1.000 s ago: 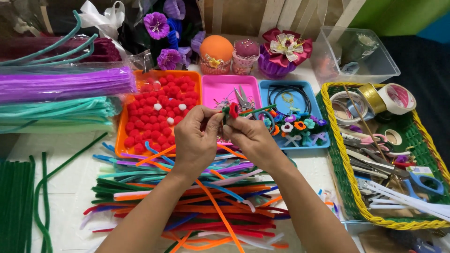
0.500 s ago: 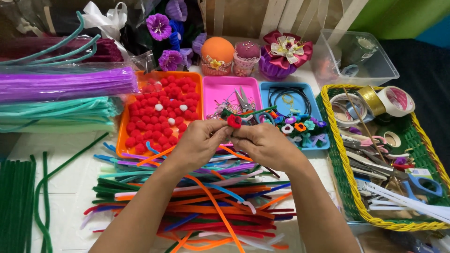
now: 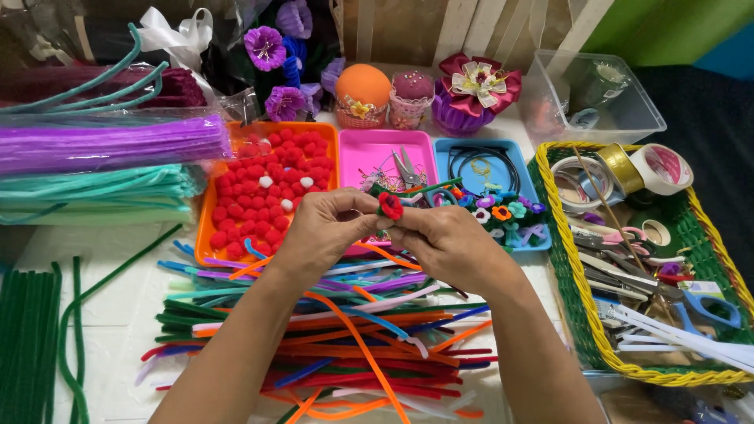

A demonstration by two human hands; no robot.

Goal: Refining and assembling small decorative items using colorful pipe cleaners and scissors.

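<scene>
1. Pinching a small red flower (image 3: pixel 390 206) between both grips: left hand (image 3: pixel 326 232) closing on its left side, right hand (image 3: pixel 449 239) on its right.
2. Hovering just in front of the pink tray (image 3: pixel 369 153), above the pile of pipe cleaners (image 3: pixel 330 345) on the worktop (image 3: pixel 110 306).

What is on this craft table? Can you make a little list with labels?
left hand: left hand pinches a small red fuzzy flower piece
right hand: right hand pinches the same piece from the other side
below hands: pile of mixed-colour pipe cleaners
behind hands: orange tray of red pompoms, pink tray, blue tray
right side: green and yellow woven basket with tape rolls and scissors
</scene>
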